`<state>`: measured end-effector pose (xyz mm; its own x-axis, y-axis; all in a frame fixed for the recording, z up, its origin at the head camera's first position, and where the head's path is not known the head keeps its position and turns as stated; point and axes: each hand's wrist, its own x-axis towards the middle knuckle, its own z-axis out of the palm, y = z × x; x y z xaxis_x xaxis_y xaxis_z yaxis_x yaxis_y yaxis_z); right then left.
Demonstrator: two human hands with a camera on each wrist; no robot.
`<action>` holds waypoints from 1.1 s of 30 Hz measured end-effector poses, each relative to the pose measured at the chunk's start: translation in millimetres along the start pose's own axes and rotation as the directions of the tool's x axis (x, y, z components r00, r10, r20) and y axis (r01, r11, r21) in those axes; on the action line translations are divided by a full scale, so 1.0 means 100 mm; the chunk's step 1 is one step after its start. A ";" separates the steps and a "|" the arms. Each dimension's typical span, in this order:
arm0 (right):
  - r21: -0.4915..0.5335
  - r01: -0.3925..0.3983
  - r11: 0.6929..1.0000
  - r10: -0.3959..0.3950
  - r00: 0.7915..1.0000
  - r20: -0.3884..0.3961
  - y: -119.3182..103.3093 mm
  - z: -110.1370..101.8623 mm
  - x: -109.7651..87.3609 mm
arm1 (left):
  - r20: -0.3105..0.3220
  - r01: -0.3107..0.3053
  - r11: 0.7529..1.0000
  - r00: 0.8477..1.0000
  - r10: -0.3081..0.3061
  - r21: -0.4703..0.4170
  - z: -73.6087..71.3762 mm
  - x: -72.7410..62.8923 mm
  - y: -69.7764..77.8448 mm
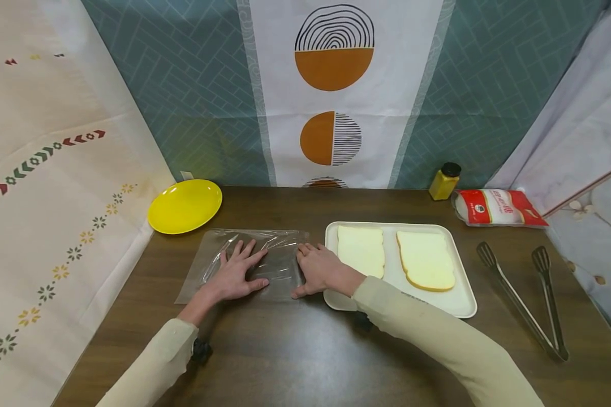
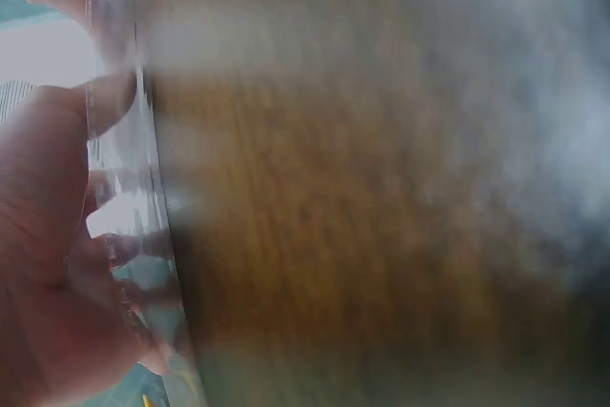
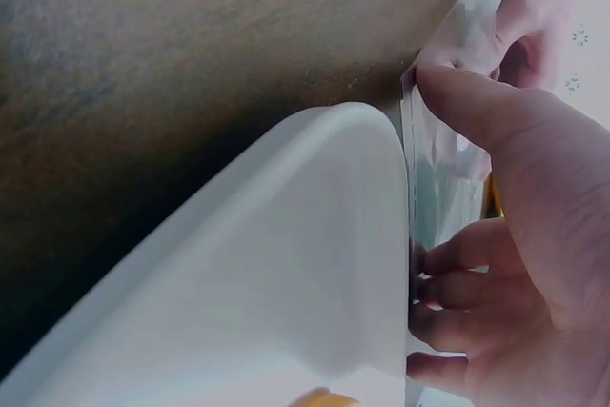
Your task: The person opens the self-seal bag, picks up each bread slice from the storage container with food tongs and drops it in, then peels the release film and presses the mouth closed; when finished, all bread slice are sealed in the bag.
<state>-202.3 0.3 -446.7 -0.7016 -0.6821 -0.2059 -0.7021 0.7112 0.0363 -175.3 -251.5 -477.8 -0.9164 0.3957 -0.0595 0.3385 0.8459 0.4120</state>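
Observation:
A thin, clear plastic film (image 1: 280, 265) lies wrinkled and shiny on the brown table, left of the tray. My left hand (image 1: 236, 274) rests on it with fingers spread and thumb pointing right. At the film's right edge, my right hand (image 1: 318, 268) presses down, its thumb near the front corner and its fingertips toward the back. The right wrist view shows that thumb (image 3: 467, 107) and slightly bent fingers along the film's edge, right beside the white tray (image 3: 315, 197). In the left wrist view, the left hand (image 2: 57, 226) shows from below behind the film's glossy edge.
On the white tray (image 1: 397, 291) lie two bread slices (image 1: 361, 249). A yellow plate (image 1: 185, 206) stands at the back left. At the right are metal tongs (image 1: 514, 297), a red-and-white packet (image 1: 499, 207) and a yellow jar with a black lid (image 1: 445, 182). A curtain (image 1: 336, 102) hangs behind.

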 end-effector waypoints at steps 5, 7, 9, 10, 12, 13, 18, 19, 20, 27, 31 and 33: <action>0.003 -0.002 1.000 0.002 1.000 0.016 0.00 0.00 0.00 | -0.033 0.007 1.000 0.999 -0.008 -0.016 0.00 0.00 0.01; 0.003 0.000 1.000 -0.001 1.000 0.012 0.00 0.00 0.00 | -0.041 0.008 1.000 0.999 -0.009 -0.016 0.00 0.00 0.01; 0.001 0.003 1.000 -0.003 1.000 0.003 0.00 0.00 0.00 | -0.053 0.007 1.000 0.999 -0.008 -0.019 0.00 0.00 0.00; -0.002 0.005 1.000 -0.005 1.000 -0.003 0.00 0.00 0.00 | -0.060 0.008 1.000 0.998 -0.009 -0.020 0.00 0.00 0.00; -0.002 0.007 1.000 -0.007 1.000 -0.008 0.00 -0.01 0.00 | -0.069 0.013 0.999 0.997 -0.015 -0.031 0.00 0.00 -0.01; -0.001 0.009 1.000 -0.009 1.000 -0.009 0.00 -0.01 0.00 | -0.072 0.017 0.999 0.997 -0.020 -0.035 0.00 0.01 -0.01; 0.009 0.010 1.000 -0.010 1.000 -0.002 0.00 -0.02 0.00 | -0.070 0.022 0.999 0.997 -0.025 -0.037 0.02 0.01 -0.01; 0.010 0.009 1.000 -0.009 1.000 0.001 0.00 -0.02 0.00 | -0.072 0.019 0.999 0.997 -0.021 -0.033 0.02 0.01 -0.01; 0.011 0.007 1.000 -0.007 1.000 0.004 0.00 -0.02 0.00 | -0.074 0.015 0.999 0.997 -0.017 -0.034 0.02 0.01 0.00; 0.017 -0.002 1.000 0.001 1.000 0.028 0.00 -0.03 0.00 | -0.153 -0.027 1.000 0.988 0.029 0.016 0.07 0.00 0.03; 0.015 -0.001 1.000 0.000 1.000 0.021 -0.01 -0.02 0.00 | -0.203 -0.023 1.000 0.979 0.025 0.012 0.10 0.01 0.02; 0.011 0.004 1.000 -0.004 1.000 0.013 -0.01 -0.02 0.00 | -0.227 -0.019 1.000 0.974 0.013 -0.023 0.11 0.01 0.00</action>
<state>-201.5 -0.4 -444.7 -0.6970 -0.6828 -0.2189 -0.7034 0.7103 0.0243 -173.8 -246.7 -487.8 -0.9364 0.3155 0.1535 0.3507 0.8300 0.4337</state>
